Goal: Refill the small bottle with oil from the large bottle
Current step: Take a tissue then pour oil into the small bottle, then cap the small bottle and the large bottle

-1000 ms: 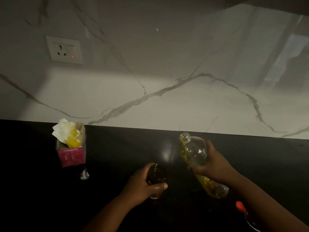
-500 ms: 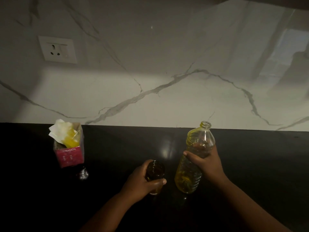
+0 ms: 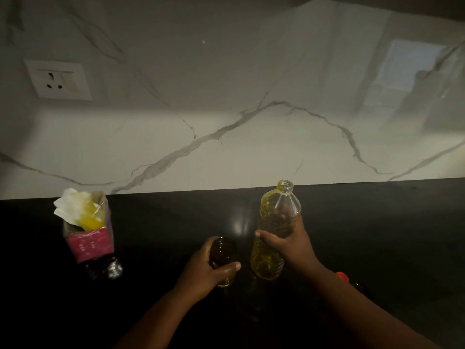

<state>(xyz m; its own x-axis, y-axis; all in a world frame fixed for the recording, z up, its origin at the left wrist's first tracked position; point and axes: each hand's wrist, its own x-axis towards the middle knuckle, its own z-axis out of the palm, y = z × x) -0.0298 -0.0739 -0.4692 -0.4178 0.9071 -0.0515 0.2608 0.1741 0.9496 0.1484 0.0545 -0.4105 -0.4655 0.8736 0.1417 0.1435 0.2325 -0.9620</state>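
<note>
Holding both bottles at once, the person has each one upright on the dark surface (image 3: 377,235). The left hand (image 3: 210,269) wraps its fingers around the small bottle (image 3: 222,251), a dark brown one with an open mouth, and the thumb lies across its front. The right hand (image 3: 289,244) grips the large bottle (image 3: 275,230) at its middle, fingers curled round the clear plastic; yellow oil fills most of it and its neck has no cap.

The relation that matters, I think, is this: the large bottle stands just beside the small one, on its right, and its long axis points up and a little away from the person. Its mouth is well above the small mouth, so the pour needs a lift and a tilt to the left, toward the brown bottle.

Open room exists behind both bottles up to the marble wall (image 3: 226,147). On the left, well apart, stands a cut container with tissue (image 3: 84,222). Near the right forearm sits a red cap (image 3: 342,276), which a wide elbow movement could touch.
</note>
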